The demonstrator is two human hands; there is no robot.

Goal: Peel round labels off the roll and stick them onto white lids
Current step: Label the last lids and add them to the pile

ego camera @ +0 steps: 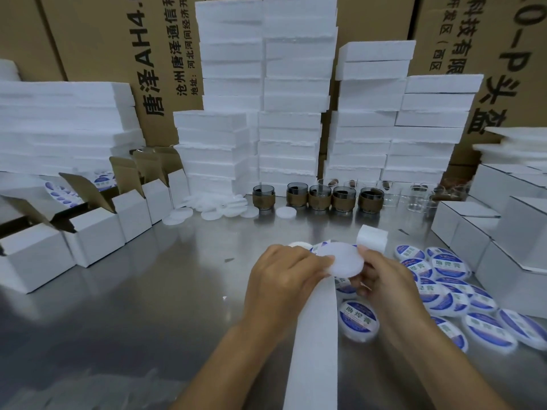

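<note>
pinching lid point(340, 260): left hand point(284, 279) on left edge, right hand point(381, 281) on right edge; above strip point(315, 350) trailing near, left of labelled lids point(450, 279) on surface point(148, 291).

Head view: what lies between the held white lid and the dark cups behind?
Head view shows mostly bare steel table; one loose blank lid lies by the cups, and a white foam block stands right of the held lid.

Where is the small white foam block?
Head view: the white foam block stands on the shiny metal table, right of centre, just beyond the right hand.
</note>
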